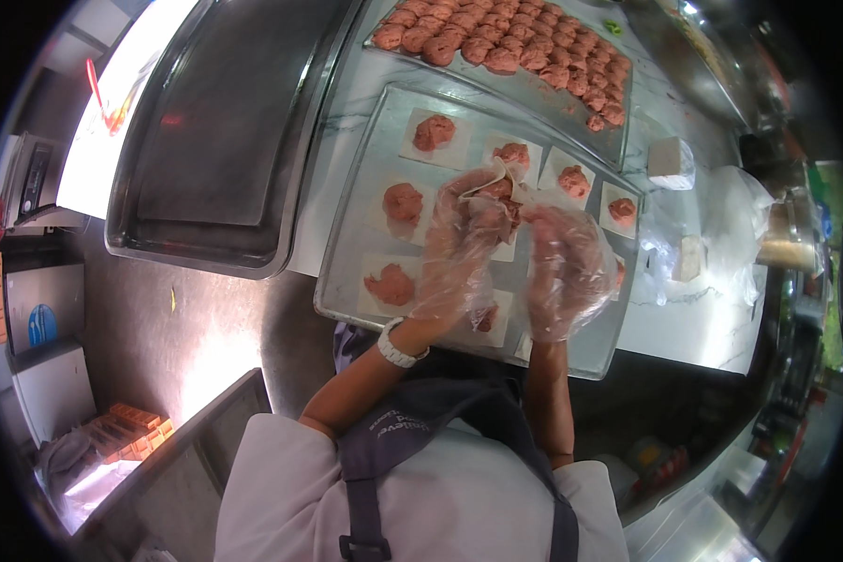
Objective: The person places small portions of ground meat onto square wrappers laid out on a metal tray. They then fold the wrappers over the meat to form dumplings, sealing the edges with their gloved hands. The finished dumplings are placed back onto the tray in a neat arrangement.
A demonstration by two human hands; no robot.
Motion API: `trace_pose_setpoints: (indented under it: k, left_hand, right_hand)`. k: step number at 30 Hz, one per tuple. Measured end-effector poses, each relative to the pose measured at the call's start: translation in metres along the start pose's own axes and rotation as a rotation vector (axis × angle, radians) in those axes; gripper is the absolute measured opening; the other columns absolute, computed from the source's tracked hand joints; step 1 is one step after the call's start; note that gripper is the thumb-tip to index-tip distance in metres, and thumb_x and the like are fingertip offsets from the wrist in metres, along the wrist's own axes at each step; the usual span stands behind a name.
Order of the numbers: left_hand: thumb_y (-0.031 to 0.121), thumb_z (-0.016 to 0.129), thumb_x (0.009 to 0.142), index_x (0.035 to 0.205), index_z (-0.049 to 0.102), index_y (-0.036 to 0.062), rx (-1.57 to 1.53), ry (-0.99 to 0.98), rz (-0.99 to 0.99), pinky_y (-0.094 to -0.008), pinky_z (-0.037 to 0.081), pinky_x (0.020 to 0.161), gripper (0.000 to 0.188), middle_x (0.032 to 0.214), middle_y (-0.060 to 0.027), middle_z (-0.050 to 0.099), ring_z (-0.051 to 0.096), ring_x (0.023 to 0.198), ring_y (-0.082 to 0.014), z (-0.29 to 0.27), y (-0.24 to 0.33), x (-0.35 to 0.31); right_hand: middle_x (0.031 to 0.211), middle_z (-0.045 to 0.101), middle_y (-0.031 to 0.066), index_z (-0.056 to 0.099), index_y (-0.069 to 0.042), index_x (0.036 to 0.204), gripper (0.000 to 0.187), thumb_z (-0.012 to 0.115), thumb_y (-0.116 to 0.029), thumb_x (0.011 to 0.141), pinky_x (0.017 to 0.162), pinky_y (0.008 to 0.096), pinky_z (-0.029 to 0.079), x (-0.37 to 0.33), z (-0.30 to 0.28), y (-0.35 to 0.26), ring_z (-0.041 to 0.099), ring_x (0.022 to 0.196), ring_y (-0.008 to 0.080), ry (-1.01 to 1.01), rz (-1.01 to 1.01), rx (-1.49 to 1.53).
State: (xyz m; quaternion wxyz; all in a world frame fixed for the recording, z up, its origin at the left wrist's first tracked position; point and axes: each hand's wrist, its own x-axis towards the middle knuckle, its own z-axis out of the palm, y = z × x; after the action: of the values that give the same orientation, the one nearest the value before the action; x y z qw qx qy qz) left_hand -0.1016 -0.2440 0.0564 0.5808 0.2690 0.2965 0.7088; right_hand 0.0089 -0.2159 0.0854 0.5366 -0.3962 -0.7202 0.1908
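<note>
My left hand (464, 245), in a clear plastic glove, is closed around a meat-filled dumpling wrapper (502, 190) above the tray. The pale wrapper stands up around the pink minced filling. My right hand (569, 267), gloved the same way, has its fingertips pressed together at the wrapper's right edge. Beneath both hands lies a metal tray (339, 281) with square wrappers, each bearing a lump of meat, such as the meat lump (403, 203) at left and another meat lump (432, 133) at the far left. My hands partly cover several of these squares.
Behind the tray, a second metal tray (571, 117) holds rows of meat balls (501, 42). A large dark baking tray (211, 131) lies to the left. On the marble counter (688, 328) at right are a white block-shaped pack (671, 162) and crumpled clear plastic bags (732, 211).
</note>
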Motion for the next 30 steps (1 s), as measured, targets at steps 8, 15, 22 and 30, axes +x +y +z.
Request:
trace_pose_setpoints:
  k: [8,15,22,30]
  left_hand:
    - [0.014,0.056,0.096,0.131,0.043,0.0062,0.054,0.043,-0.02,-0.0174,0.043,0.073,0.038,0.105,0.0015,0.051,0.047,0.085,-0.0032,0.002,-0.001,0.0]
    - [0.017,0.062,0.093,0.131,0.043,0.0062,0.16,0.07,-0.02,-0.0171,0.044,0.076,0.043,0.108,-0.0002,0.052,0.049,0.089,-0.0043,0.0,0.001,0.0]
    - [0.022,0.065,0.091,0.13,0.044,0.006,0.085,0.04,-0.045,-0.0185,0.046,0.075,0.047,0.106,-0.0014,0.053,0.051,0.089,-0.0058,-0.001,0.002,0.0]
    - [0.02,0.062,0.094,0.128,0.044,0.0061,0.038,0.106,-0.034,-0.0189,0.049,0.074,0.042,0.1,0.0003,0.054,0.053,0.088,-0.0056,0.004,0.001,0.003]
  right_hand:
    - [0.102,0.07,0.0113,0.059,-0.002,0.116,0.038,0.072,-0.005,0.08,0.072,0.0279,0.053,0.006,-0.003,0.003,0.067,0.09,0.0196,0.001,0.12,0.021]
    - [0.1,0.071,0.0076,0.064,-0.007,0.11,0.039,0.079,-0.01,0.074,0.075,0.0349,0.052,0.022,-0.01,0.007,0.068,0.087,0.0229,-0.135,-0.064,-0.201]
    - [0.099,0.07,0.0069,0.066,-0.012,0.109,0.037,0.077,-0.008,0.074,0.069,0.0363,0.051,0.019,-0.007,0.015,0.066,0.08,0.0266,-0.122,-0.258,-0.34]
    - [0.104,0.07,0.0049,0.065,-0.012,0.108,0.036,0.076,-0.007,0.075,0.072,0.0345,0.053,0.016,0.0,0.013,0.068,0.087,0.0243,-0.045,-0.207,-0.238]
